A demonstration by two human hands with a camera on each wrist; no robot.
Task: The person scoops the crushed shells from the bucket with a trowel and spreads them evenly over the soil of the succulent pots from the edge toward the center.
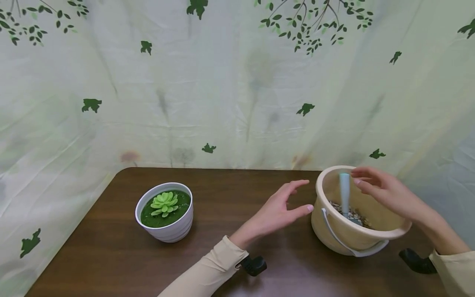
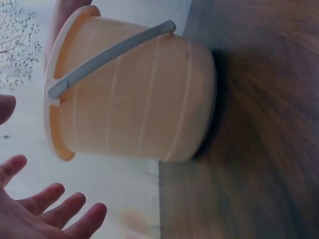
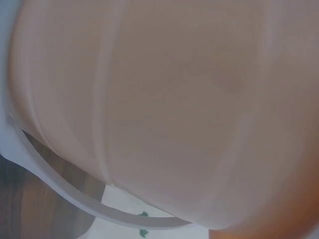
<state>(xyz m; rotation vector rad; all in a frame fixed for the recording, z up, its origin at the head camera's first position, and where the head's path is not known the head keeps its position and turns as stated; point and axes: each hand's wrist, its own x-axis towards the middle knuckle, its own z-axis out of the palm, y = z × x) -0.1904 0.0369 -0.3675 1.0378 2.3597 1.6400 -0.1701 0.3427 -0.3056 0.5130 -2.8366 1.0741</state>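
A cream bucket (image 1: 349, 235) with a grey-white bail handle (image 2: 112, 57) stands at the table's right. Inside it lie small mixed pebbles (image 1: 365, 222). A small shovel (image 1: 344, 192) rises from them, its light blue handle upright and its grey-blue lower end partly hidden by the rim. My right hand (image 1: 386, 192) is over the bucket's far right rim, fingers loosely bent and fingertips just beside the shovel handle. Left of the bucket, my left hand (image 1: 276, 210) hovers with fingers spread, holding nothing; its fingers (image 2: 87, 221) also show in the left wrist view.
At the left of the brown wooden table (image 1: 237, 194) stands a white pot (image 1: 174, 233) with a green succulent (image 1: 164, 203) on a mossy top. Behind the table hangs a pale curtain (image 1: 237, 82) printed with leaves. The bucket's wall (image 3: 174, 89) fills most of the right wrist view.
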